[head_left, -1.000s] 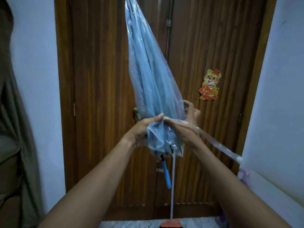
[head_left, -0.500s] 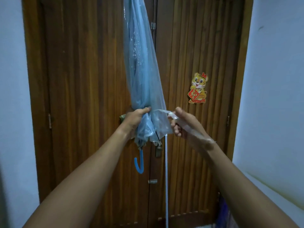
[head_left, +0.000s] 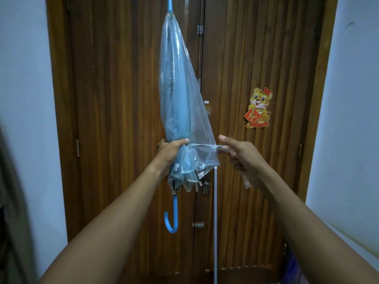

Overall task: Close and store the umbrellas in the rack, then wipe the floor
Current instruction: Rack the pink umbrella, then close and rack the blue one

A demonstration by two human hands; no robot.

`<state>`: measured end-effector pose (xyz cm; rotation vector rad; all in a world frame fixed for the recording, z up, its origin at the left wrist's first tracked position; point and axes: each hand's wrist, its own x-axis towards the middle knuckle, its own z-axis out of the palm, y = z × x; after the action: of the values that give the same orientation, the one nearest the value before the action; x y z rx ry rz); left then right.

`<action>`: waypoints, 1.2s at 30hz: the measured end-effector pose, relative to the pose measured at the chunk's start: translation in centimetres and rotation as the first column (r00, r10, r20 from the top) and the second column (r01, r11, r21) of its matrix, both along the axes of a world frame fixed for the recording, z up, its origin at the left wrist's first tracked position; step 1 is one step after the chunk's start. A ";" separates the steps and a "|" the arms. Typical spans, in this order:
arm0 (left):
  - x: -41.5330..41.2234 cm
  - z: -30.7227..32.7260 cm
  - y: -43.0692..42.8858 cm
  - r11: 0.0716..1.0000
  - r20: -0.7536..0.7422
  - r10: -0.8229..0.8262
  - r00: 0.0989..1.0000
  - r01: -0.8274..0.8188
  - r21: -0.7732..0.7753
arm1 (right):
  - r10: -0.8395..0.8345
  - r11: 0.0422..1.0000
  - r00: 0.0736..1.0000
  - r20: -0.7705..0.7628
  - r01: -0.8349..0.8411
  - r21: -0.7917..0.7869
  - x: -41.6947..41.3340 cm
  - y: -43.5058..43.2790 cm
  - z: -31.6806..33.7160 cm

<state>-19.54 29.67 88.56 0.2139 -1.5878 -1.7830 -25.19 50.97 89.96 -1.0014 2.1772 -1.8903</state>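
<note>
**Strap drawn out beside the folded umbrella**

Since a second ago, the right grip (head_left: 244,154) has been moved off the umbrella (head_left: 180,95) to the right, and the handle has been turned to show its hook. The umbrella is held upright in the air in front of a brown wooden door (head_left: 114,119), tip up, its clear bluish cover folded but loose and flaring to the right at the bottom. The left grip (head_left: 171,152) is closed round the lower part of the cover, thumb across the front. A thin clear strap (head_left: 205,145) is stretched level from that thumb to the right grip, where it is pinched in curled fingers with the thumb stuck out; the strap's loose end hangs below that hand. The two hands are apart, joined only by the strap. The blue hooked handle (head_left: 173,218) hangs beneath the cover. A tiger sticker (head_left: 258,108) is seen on the door's right leaf, and a white pole (head_left: 215,222) stands against the door below the cover. Pale walls (head_left: 24,99) are seen on both sides.
</note>
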 end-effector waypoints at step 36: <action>-1.2 -1.4 2.0 0.973 0.139 -0.229 0.963 0.230 0.008 | 0.073 0.989 0.996 -0.048 -0.079 -0.122 -5.2 2.5 0.5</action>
<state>-20.73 31.70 87.13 0.1582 -1.7789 -1.9744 -30.40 53.47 90.42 -1.1400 2.0336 -2.0086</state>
